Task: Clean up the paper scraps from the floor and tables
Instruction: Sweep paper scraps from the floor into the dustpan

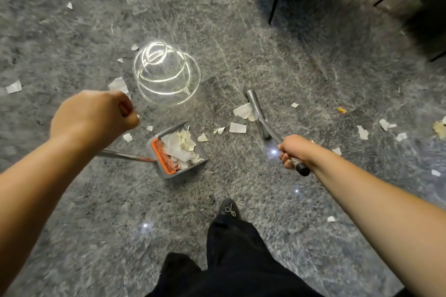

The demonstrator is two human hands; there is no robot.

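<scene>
Sweeping step: your right hand [293, 150] grips broom [259, 116]; left hand [96, 113] fisted, apparently holding dustpan [177, 152]. Next: push nearby scraps [237, 127] in.

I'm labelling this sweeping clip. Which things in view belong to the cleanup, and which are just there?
Belongs:
dustpan
broom
paper scraps
left hand
right hand

Just there:
chair legs
light reflection
orange bit
</scene>
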